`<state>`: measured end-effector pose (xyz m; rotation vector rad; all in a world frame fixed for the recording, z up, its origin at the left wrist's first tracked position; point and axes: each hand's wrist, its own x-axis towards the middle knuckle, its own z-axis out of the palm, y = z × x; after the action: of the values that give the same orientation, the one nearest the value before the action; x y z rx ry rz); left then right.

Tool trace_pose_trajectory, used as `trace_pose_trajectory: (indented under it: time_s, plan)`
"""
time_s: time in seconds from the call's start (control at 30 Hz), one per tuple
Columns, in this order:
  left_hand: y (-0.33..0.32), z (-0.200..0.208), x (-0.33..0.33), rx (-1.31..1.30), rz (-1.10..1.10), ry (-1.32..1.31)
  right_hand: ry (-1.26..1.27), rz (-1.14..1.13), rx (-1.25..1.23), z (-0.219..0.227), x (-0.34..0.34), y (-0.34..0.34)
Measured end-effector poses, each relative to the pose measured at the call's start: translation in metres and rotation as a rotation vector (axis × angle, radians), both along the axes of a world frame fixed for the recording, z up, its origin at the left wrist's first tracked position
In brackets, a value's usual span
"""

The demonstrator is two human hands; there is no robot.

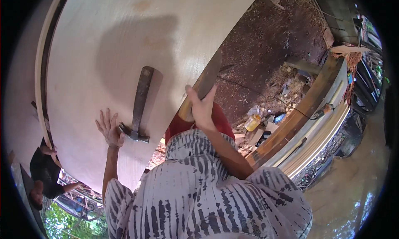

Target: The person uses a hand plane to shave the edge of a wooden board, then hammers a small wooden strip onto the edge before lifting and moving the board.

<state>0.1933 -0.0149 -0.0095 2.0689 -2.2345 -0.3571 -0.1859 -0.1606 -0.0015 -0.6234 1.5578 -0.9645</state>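
A large pale wooden panel (79, 114) spreads before me. My left hand (110, 130) lies on it, fingers spread, holding nothing. Just right of that hand rests a claw hammer (142, 98), its dark handle pointing away from me and its head beside my thumb. My right hand (202, 110) straddles a wooden strip (211, 75) along the panel's right edge, near my body. Thumb and a finger show on either side of the strip; the other fingers are hidden. The hammer is out of both hands.
At the lower left another person (45, 170) in a dark shirt has a hand at a light edge strip (38, 73). Wood scraps and a yellow container (252, 122) litter the dirt floor to the right. Beyond them lie a thick brown beam (299, 118) and a power cable (286, 108).
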Motion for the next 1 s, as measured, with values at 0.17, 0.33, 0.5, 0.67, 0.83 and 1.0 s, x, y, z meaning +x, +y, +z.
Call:
trace_pose_trajectory:
  time_s: [0.17, 0.33, 0.5, 0.67, 0.83, 1.0]
  plan:
    - [-0.001, -0.004, -0.002, -0.004, -0.005, 0.027, 0.334, -0.099, -0.25, -0.035, -0.073, -0.148]
    - [-0.01, 0.008, -0.008, 0.0, -0.006, 0.0, 0.344, -0.133, -0.292, -0.029, -0.11, -0.221]
    - [-0.004, 0.006, -0.013, -0.06, -0.004, 0.013, 0.187, 0.013, -0.111, -0.023, 0.008, 0.032]
    - [-0.009, 0.016, -0.026, -0.087, 0.066, 0.109, -0.021, 0.206, -0.009, 0.033, -0.049, 0.093]
    - [-0.042, 0.012, -0.109, -0.109, 0.37, 0.171, -0.152, 0.077, 0.073, 0.034, -0.128, 0.057]
    - [-0.101, 0.016, -0.194, -0.093, 0.601, 0.122, -1.214, -0.361, 0.305, 0.039, -0.206, -0.031]
